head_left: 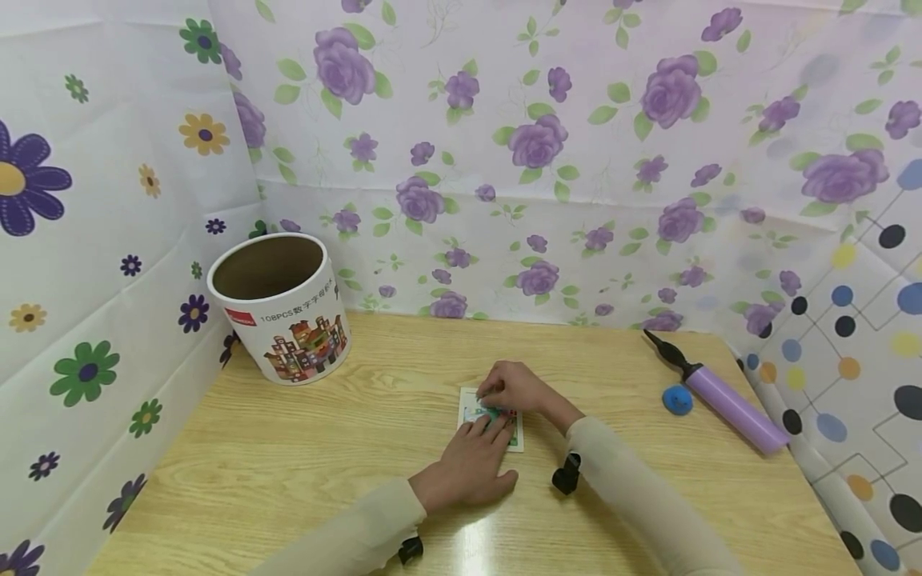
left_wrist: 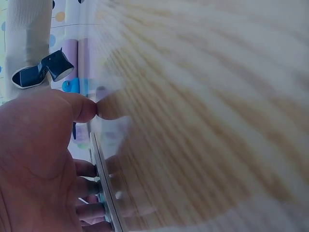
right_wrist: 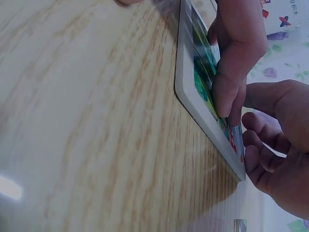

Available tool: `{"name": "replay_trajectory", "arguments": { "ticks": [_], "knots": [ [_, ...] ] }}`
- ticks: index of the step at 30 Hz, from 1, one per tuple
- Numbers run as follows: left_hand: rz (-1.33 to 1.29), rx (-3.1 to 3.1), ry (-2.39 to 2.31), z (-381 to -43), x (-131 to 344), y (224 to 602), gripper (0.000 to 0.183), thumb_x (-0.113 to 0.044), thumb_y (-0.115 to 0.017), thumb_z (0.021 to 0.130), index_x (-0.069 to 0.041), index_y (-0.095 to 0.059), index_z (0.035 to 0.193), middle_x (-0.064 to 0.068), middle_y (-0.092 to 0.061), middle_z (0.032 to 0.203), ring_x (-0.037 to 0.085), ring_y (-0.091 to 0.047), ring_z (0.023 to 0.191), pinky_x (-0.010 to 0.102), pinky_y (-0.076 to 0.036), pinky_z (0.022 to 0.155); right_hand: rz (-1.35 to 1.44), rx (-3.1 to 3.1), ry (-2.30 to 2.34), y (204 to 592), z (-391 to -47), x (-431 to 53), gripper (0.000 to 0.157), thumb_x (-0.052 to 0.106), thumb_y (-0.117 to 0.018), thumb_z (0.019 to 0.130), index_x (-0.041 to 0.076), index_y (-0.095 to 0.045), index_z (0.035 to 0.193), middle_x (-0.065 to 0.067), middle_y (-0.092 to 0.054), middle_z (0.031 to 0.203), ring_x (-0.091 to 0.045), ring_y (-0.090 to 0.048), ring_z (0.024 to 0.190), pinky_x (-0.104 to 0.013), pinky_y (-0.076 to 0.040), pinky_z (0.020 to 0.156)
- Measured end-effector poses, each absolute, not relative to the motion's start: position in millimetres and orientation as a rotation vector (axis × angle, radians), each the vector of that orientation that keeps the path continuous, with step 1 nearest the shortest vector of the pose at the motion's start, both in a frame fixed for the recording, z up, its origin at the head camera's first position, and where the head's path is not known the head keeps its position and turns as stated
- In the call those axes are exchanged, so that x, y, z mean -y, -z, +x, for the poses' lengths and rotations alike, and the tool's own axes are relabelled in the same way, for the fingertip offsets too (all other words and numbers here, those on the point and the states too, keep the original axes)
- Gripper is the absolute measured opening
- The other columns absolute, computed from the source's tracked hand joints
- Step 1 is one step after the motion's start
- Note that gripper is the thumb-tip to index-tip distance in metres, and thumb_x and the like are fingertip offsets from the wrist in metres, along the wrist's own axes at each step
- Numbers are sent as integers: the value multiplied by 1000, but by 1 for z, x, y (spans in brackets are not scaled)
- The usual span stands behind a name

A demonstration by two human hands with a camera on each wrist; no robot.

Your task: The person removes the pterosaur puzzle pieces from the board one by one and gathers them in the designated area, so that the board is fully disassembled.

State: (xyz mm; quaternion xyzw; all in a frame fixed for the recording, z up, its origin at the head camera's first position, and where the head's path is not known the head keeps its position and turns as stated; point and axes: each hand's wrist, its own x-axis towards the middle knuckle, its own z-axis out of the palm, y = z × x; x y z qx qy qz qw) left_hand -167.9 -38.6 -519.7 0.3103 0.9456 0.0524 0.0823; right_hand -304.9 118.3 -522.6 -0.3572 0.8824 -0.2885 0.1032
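A small flat picture puzzle board (head_left: 516, 442) with a white frame and a green printed face lies on the table. My left hand (head_left: 477, 460) rests its extended fingers on the board's face, thumb spread to the side over the tabletop. In the right wrist view, the left hand's fingers (right_wrist: 236, 58) cover part of the green picture (right_wrist: 203, 67). My right hand (head_left: 515, 386) bends its fingers over the board's far side, thumb close to the fingertips. Its curled fingers (right_wrist: 260, 159) show beside the board's far corner; I cannot tell what they pinch, as the left fingers hide the tips.
A large white bucket (head_left: 334, 332) printed with building blocks stands at the back left. At the right lie a purple hand pump (head_left: 738, 412) with a black nozzle and a small blue object (head_left: 677, 399). Flower-patterned cloth (head_left: 461, 160) hangs behind the wooden table (head_left: 346, 448).
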Motion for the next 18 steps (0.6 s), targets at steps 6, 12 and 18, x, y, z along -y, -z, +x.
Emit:
{"name": "replay_trajectory", "arguments": {
  "ticks": [6,12,18],
  "knots": [
    [926,-2825,-135,-168,38,519,73,-51,-40,104,-9,-27,162,8,-23,169,31,-26,153,49,-31,118,-1065,-2598,825,521,-305,-118,10,20,-77,93,18,-83,101,8,-69,93,-8,-56,81,-29,-49,70],
    [930,-2830,-122,-168,38,517,73,-51,-41,104,-9,-29,162,8,-25,169,30,-27,153,49,-33,116,-1063,-2602,826,522,-305,-118,8,18,-77,92,19,-83,97,8,-66,93,-9,-55,80,-30,-48,70],
    [930,-2834,-118,-168,38,514,73,-51,-42,103,-10,-29,162,7,-26,168,29,-28,152,49,-34,114,-1021,-2612,844,521,-303,-117,7,17,-77,92,22,-82,95,7,-68,97,-10,-57,83,-32,-49,75]
  ]
}}
